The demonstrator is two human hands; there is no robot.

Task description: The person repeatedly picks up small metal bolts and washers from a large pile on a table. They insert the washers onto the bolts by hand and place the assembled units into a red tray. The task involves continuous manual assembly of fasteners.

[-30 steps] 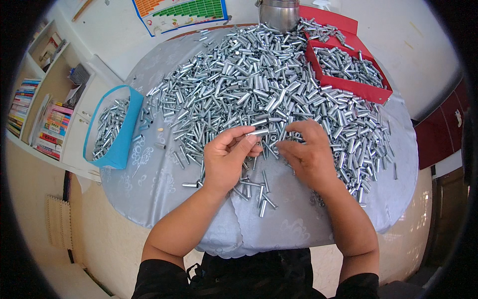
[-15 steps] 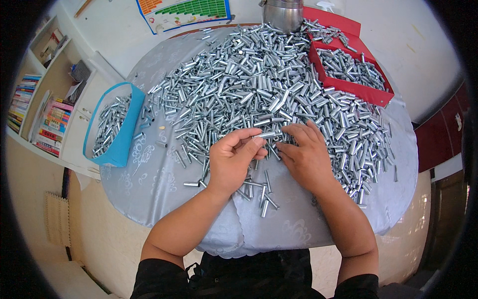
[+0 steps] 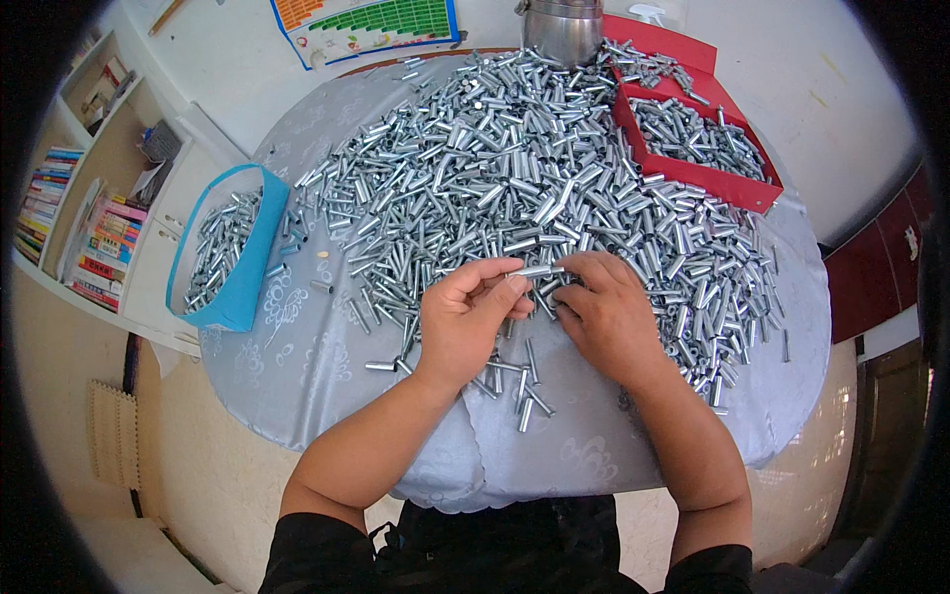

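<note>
A short, shiny metal sleeve point(image 3: 540, 270) lies level in front of me, above the near edge of a large heap of metal pieces point(image 3: 495, 148). My left hand point(image 3: 467, 315) is closed, pinching the sleeve's left part between thumb and fingers. At the sleeve's right end is my right hand point(image 3: 612, 312), its fingers curled and drawn together. Whether those fingertips hold a smaller piece at that end is hidden. The heap mixes hollow sleeves with thin pins or bolts. Between my forearms lie several loose pins and sleeves point(image 3: 524, 386).
A blue fabric bin point(image 3: 237, 287) with metal pieces stands at the left. At the back right, a red box point(image 3: 693, 176) holds more pieces, with a steel pot point(image 3: 562, 30) beside it. A silvery cloth point(image 3: 327, 396) covers the round table. Bookshelves point(image 3: 99, 168) stand far left.
My right hand's fingers have curled in, from more spread out to gathered at the sleeve's right end. The left hand has barely moved and keeps its pinch.
</note>
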